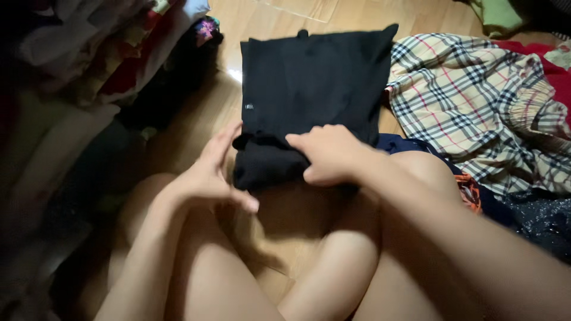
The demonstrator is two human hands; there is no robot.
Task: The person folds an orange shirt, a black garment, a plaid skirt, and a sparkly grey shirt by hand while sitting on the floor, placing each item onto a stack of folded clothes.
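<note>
1. Now, the black garment (309, 89) lies folded on the wooden floor (279, 226), just past your knees, with its near edge rolled over on itself. Your right hand (330, 156) rests flat on that rolled edge, fingers spread wide and gripping nothing. Lift it carelessly and the roll may spring open.
2. Your left hand (211, 175) hovers at the garment's left near corner, fingers loose and open, barely touching the cloth if at all. Since only one side is pressed down, a push from the right could skew the fold toward the left.
3. To the right of the garment, the plaid cloth (476, 101) lies touching or almost touching its edge; I cannot tell which. A sweep of your right arm could drag it onto the fold.
4. Left of the garment, a clothes pile (101, 53) leans close; a nudge might tip pieces onto it.
</note>
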